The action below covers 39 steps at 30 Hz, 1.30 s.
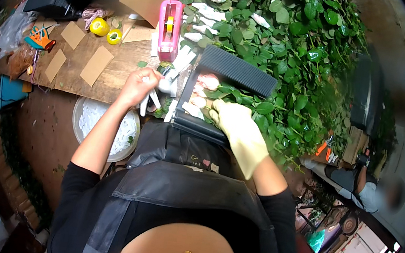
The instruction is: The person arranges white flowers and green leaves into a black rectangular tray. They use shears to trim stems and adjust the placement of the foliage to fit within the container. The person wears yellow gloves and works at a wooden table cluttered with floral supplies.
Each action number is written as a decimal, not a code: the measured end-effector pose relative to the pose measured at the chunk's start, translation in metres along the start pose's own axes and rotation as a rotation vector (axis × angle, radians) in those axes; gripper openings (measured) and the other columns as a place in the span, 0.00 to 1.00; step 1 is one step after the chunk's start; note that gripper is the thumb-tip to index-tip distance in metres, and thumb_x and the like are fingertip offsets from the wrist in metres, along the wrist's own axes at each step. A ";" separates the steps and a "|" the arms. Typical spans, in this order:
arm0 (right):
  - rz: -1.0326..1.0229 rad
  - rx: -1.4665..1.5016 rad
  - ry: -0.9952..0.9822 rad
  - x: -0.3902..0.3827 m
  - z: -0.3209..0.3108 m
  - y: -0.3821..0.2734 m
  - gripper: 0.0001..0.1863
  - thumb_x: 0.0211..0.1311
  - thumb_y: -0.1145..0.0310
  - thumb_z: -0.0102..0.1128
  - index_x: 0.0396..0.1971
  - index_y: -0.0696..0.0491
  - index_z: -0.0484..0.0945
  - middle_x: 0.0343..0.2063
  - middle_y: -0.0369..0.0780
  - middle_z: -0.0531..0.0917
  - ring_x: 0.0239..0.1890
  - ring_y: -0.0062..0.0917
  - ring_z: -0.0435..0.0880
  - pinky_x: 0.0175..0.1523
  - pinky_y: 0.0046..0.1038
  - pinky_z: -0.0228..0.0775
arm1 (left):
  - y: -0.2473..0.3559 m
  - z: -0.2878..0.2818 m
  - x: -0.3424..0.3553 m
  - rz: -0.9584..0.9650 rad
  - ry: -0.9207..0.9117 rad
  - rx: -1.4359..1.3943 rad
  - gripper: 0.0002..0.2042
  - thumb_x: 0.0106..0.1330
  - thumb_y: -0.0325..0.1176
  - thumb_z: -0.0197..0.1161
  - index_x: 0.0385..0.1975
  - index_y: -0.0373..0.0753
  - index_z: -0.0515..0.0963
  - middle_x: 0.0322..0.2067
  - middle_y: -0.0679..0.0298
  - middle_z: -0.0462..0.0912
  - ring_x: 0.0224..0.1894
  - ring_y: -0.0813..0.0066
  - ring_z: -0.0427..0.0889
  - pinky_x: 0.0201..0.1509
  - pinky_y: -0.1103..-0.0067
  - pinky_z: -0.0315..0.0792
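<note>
My bare left hand (pixel 141 83) is closed on a white strip (pixel 154 98) at the table edge, beside more white pieces (pixel 185 62). My right hand (pixel 231 125), in a pale yellow glove, has its fingers curled round rose stems (pixel 211 104) inside a black ribbed box (pixel 237 69). Pale pink rose heads (pixel 207 82) lie in that box, with leafy stems reaching out to the right. A pink tape dispenser (pixel 169 43) stands just beyond my left hand.
Brown cards (pixel 97 66), yellow tape rolls (pixel 100 27) and scissors (pixel 40 39) lie on the wooden table (pixel 129 53). Leafy stems (pixel 298 46) with white-sleeved heads cover the back right. A bucket of white strips (pixel 108 128) sits below left; a co-worker (pixel 366 187) is at right.
</note>
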State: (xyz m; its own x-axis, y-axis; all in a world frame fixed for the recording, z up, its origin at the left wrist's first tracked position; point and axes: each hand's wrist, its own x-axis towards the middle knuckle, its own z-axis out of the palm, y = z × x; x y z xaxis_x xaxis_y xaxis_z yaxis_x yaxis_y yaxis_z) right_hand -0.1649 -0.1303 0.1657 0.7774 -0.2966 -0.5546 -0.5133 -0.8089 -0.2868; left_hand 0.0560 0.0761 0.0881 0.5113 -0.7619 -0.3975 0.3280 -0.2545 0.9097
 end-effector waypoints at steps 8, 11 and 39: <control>-0.192 -0.064 -0.125 -0.007 -0.028 -0.013 0.13 0.68 0.59 0.62 0.45 0.50 0.84 0.38 0.45 0.88 0.41 0.41 0.89 0.48 0.41 0.79 | 0.007 0.060 0.006 -0.071 -0.347 0.743 0.19 0.68 0.48 0.70 0.25 0.37 0.82 0.22 0.66 0.83 0.30 0.81 0.78 0.38 0.78 0.73; -0.106 -0.178 -0.242 0.004 -0.023 -0.015 0.12 0.68 0.61 0.59 0.45 0.50 0.85 0.39 0.44 0.89 0.42 0.39 0.89 0.48 0.40 0.80 | -0.005 0.066 0.007 -0.104 -0.332 0.466 0.18 0.71 0.46 0.67 0.27 0.37 0.84 0.23 0.66 0.83 0.30 0.84 0.78 0.38 0.79 0.73; -0.171 -0.320 -0.151 0.011 -0.011 -0.018 0.15 0.69 0.55 0.58 0.41 0.50 0.86 0.37 0.45 0.89 0.42 0.41 0.89 0.47 0.42 0.80 | -0.020 0.065 0.016 0.203 -0.132 0.669 0.41 0.46 0.49 0.85 0.54 0.38 0.68 0.50 0.54 0.69 0.50 0.62 0.71 0.59 0.71 0.70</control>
State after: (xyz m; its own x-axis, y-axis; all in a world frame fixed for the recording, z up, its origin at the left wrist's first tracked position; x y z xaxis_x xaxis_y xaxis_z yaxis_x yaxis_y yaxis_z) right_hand -0.1430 -0.1247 0.1736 0.7676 -0.0850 -0.6353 -0.2231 -0.9646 -0.1404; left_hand 0.0064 0.0303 0.0717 0.3961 -0.8882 -0.2330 -0.3433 -0.3786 0.8595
